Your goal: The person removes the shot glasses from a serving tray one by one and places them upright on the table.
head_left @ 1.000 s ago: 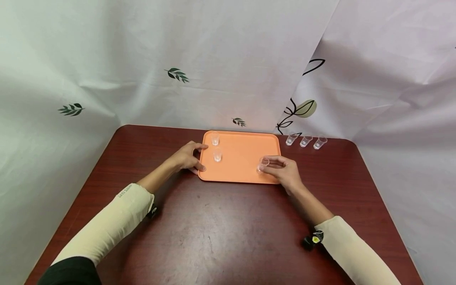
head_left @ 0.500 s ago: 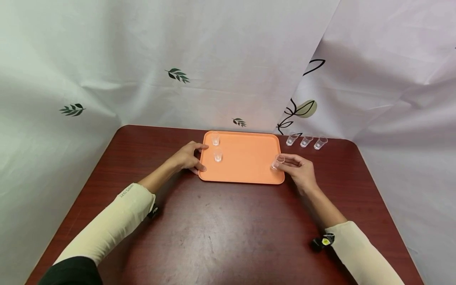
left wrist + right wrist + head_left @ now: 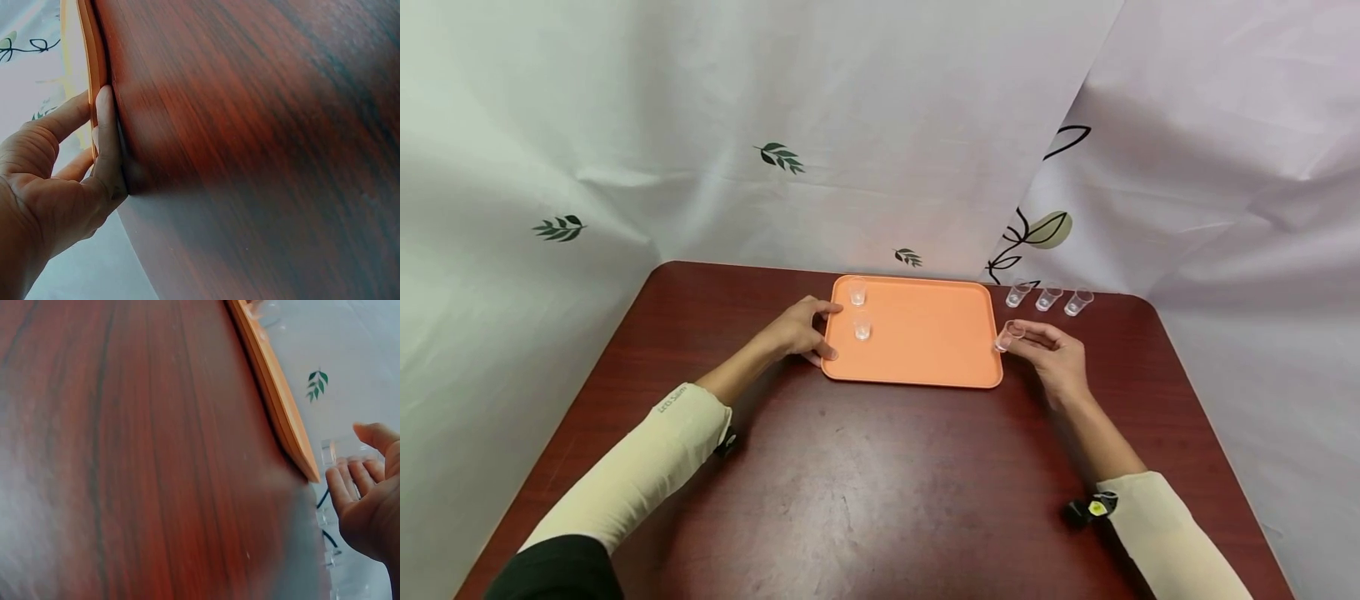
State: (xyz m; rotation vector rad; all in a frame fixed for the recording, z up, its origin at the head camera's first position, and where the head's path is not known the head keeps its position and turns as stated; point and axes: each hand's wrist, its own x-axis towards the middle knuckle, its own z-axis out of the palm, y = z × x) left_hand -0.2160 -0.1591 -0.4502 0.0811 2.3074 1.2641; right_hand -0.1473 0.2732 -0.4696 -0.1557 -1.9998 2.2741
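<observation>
An orange tray (image 3: 925, 333) lies flat near the back edge of the table. My left hand (image 3: 797, 329) grips its left edge, and the left wrist view shows fingers on both sides of the tray's rim. Small clear plastic cups (image 3: 862, 330) stand on the tray's left part, one behind the other. At the tray's right edge, my right hand (image 3: 1058, 360) pinches another clear cup (image 3: 1003, 342) between thumb and fingers. That held cup (image 3: 329, 452) appears tilted and above the surface in the right wrist view.
Three more clear cups (image 3: 1047, 300) stand in a row on the dark red wooden table (image 3: 850, 467), right of the tray near the back edge. White patterned cloth (image 3: 865, 150) hangs behind the table.
My right hand has carried its cup rightward from over the tray's right part to its right edge. The left hand stays at the tray's left edge.
</observation>
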